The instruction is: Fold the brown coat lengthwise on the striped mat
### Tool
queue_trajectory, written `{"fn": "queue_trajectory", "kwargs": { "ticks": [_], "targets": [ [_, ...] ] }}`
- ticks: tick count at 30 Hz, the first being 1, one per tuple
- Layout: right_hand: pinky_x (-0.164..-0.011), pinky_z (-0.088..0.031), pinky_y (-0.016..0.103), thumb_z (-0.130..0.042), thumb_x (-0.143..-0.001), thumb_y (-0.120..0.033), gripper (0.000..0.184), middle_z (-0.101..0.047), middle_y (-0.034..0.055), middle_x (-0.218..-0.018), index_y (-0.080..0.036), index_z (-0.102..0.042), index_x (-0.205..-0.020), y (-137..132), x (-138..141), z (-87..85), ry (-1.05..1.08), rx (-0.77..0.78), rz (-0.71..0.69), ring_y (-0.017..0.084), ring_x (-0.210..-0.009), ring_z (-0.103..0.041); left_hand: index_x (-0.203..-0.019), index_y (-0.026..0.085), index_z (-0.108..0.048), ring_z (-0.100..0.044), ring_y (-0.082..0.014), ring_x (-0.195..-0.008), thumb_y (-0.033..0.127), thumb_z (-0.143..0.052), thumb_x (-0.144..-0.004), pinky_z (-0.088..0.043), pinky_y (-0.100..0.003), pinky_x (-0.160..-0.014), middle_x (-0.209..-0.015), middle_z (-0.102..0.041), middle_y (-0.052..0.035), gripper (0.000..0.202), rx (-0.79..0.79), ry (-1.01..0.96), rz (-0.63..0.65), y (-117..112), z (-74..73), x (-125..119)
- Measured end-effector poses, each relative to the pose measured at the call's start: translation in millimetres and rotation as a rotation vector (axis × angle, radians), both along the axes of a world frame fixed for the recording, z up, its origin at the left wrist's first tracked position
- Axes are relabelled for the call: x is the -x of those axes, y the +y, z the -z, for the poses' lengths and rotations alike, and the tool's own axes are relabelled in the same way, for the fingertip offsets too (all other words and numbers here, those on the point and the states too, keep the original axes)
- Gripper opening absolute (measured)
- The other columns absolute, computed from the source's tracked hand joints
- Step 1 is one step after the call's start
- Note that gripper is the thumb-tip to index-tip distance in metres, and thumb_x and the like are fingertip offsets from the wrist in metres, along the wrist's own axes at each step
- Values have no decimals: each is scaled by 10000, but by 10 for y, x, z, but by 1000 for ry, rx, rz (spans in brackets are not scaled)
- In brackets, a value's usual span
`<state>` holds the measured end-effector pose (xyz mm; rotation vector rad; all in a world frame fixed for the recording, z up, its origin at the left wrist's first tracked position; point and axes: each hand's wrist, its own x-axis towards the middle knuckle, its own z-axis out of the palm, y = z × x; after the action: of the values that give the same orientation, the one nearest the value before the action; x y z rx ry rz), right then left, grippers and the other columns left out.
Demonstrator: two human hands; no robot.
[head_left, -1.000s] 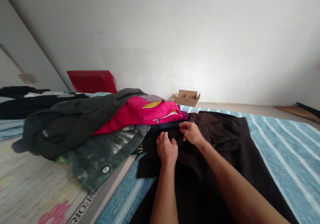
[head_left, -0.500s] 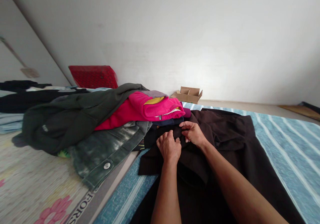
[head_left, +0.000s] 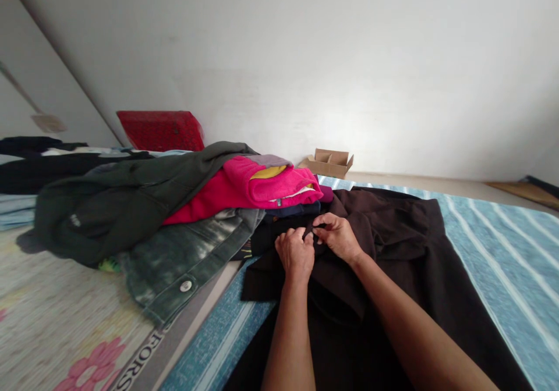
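A dark brown garment [head_left: 404, 257] lies spread over a blue striped sheet [head_left: 493, 234]; its exact kind is hard to make out. Both hands meet at its upper left part. My left hand [head_left: 296, 252] is closed, with thumb and forefinger pinching a small fold of the dark cloth. Close beside it, my right hand [head_left: 335, 237] pinches the same fold between thumb and fingertips. Just beyond the hands, a pink garment [head_left: 271, 187] lies folded on a pile, next to a dark green hooded top [head_left: 131, 199] and faded dark denim [head_left: 183, 263].
Behind the pile a red wrapped box [head_left: 159, 130] leans near the white wall [head_left: 279, 59]. An open cardboard box [head_left: 328, 163] stands low by the wall. Left of the sheet is a flowered mattress [head_left: 61, 309]. More folded clothes [head_left: 65, 170] lie at far left.
My fingertips have come together, and a small fold of the dark cloth now stands up between them. The view has shifted slightly. The pile has stayed in place.
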<state>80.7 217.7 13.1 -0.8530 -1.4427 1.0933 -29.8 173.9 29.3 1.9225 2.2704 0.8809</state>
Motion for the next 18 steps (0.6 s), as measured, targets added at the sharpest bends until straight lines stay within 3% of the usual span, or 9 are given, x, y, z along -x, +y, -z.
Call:
{"fn": "queue_trajectory", "kwargs": {
  "ticks": [8,18],
  "targets": [
    [-454,-455,222,-620,-693,-277,104,-602,43,-893,-181,-639,-729,-14,6,18,-155,-136,56,78,-493,-505,-852,210,-671,-558,-214,-886,211,-534,-801,-375,-318,-835,-872,-651,-49,147,-38,-5,42,14,14,9],
    [-507,-467,223,-557,-717,-217,122,-635,51,-893,-200,-670,-673,-34,22,-62,-296,-197,134,132,-637,-574,-839,223,-666,-557,-202,-880,166,-516,-787,-381,-320,-839,-868,-651,-36,169,-86,-42,73,21,25,0]
  ]
}}
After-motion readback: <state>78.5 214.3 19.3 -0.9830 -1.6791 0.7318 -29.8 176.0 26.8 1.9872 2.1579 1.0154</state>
